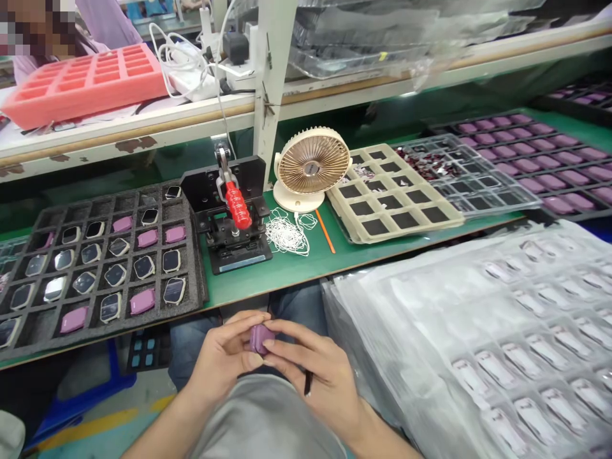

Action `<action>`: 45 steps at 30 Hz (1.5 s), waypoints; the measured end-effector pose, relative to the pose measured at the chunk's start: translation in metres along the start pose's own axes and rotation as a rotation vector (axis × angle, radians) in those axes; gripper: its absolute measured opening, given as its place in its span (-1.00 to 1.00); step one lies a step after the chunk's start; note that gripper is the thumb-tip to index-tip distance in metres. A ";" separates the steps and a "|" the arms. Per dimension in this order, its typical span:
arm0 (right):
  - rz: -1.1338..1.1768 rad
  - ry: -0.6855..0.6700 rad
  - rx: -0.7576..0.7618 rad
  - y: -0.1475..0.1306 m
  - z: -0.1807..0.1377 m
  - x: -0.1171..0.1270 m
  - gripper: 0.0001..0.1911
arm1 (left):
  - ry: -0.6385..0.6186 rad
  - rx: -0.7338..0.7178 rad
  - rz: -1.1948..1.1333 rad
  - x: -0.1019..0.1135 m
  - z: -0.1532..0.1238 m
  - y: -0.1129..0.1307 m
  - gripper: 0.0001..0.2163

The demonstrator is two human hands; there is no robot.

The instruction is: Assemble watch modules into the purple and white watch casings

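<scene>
Both my hands meet over my lap, below the bench edge. My left hand (224, 361) and my right hand (315, 373) pinch a small purple watch case (259, 338) between their fingertips. A thin dark tool (308, 383) also sticks out from under my right hand's fingers. A black foam tray (95, 258) of watch cases, some purple, some showing glass faces, lies on the bench to the left. A black press jig with a red handle (236, 205) stands straight ahead.
A beige desk fan (308, 167), a pile of white rings (287, 234) and an orange stick (325, 231) sit mid-bench. A beige tray (396, 201), clear trays, purple-part trays (540, 159) and bagged trays (502, 331) fill the right. A red tray (86, 80) and another person are on the shelf side, upper left.
</scene>
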State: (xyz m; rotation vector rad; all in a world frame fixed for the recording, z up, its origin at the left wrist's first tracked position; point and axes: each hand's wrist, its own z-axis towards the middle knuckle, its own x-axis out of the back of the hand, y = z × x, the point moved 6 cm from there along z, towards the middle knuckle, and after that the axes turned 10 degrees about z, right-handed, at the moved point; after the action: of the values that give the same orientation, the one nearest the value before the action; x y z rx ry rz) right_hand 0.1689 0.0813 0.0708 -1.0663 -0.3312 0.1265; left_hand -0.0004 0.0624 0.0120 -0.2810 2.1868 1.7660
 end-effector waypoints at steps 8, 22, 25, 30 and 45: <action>-0.140 -0.100 0.108 0.007 -0.010 -0.010 -0.57 | 0.063 -0.056 0.058 0.002 0.003 0.005 -0.55; -0.207 -0.226 -0.120 0.024 0.007 -0.026 -0.86 | 0.248 -0.072 0.021 0.012 0.001 -0.003 -0.79; -0.194 -0.302 -0.031 0.020 0.006 -0.032 -0.85 | 0.228 -0.094 0.018 0.010 0.003 0.001 -0.82; -0.005 -0.234 -0.099 0.028 0.010 -0.033 -0.75 | 0.274 -0.071 0.083 0.014 0.003 -0.005 -0.79; 0.354 0.007 -0.619 0.074 0.052 -0.014 -0.34 | 0.324 -0.794 1.106 0.011 0.004 0.058 -0.63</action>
State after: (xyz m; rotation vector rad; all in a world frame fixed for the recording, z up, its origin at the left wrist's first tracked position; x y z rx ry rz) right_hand 0.1424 0.1571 0.0260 -1.7344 -0.1720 0.3515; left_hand -0.0304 0.0799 0.0603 0.6727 1.7704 3.3438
